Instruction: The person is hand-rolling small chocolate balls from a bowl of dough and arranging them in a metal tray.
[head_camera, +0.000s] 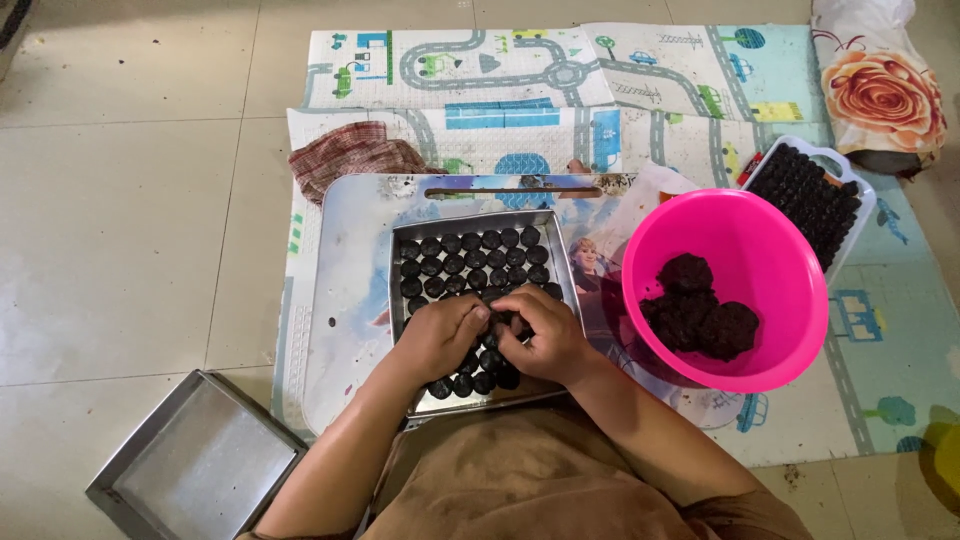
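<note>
While curled, hands (495, 335) on dark balls (470, 255).

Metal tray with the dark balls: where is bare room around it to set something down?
Free: the board left of the metal tray, and the floor tiles beyond. Crowded: the tray's near half, where both hands meet, and the right, packed by the pink bowl and white tray.

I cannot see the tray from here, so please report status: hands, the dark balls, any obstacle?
Left hand and right hand together over metal tray, working one dark ball; grip hidden. Dark balls in rows. Pink bowl beside, apart.
</note>
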